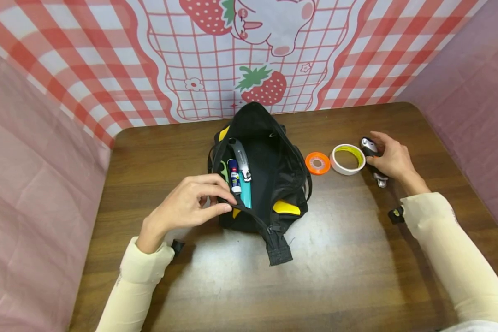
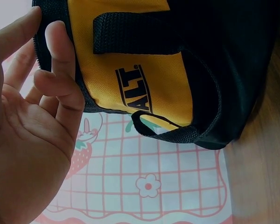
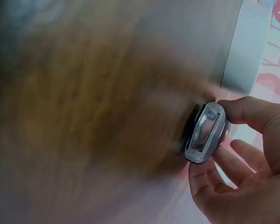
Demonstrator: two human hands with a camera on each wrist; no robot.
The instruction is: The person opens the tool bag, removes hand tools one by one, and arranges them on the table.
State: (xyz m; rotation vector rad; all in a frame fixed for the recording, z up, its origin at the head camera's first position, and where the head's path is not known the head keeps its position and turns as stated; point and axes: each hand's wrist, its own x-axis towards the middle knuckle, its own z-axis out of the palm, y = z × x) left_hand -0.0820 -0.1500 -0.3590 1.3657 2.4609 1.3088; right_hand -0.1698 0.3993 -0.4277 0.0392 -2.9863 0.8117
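A black and yellow tool bag (image 1: 288,184) stands unzipped with its mouth open. My left hand (image 1: 191,200) pinches its near-left zippered rim between thumb and fingers. Inside, along the left wall, are a silver utility knife (image 1: 240,157), a blue-and-white glue stick (image 1: 234,175), a flat teal item (image 1: 246,196) and a green loop-shaped handle (image 1: 224,170). On the right, my right hand (image 1: 392,157) grips a black-and-silver pocket-sized tool (image 1: 369,146), thumb on one side and fingers on the other. The right wrist view shows the tool's slotted silver end (image 3: 206,133).
Between bag and right hand lie an orange tape roll (image 1: 317,163) and a white tape ring (image 1: 336,166) with a yellow inside, side by side. A strap end (image 1: 279,251) sticks out toward the front of the wooden table (image 1: 336,286). A strawberry-print cloth (image 1: 191,60) hangs behind.
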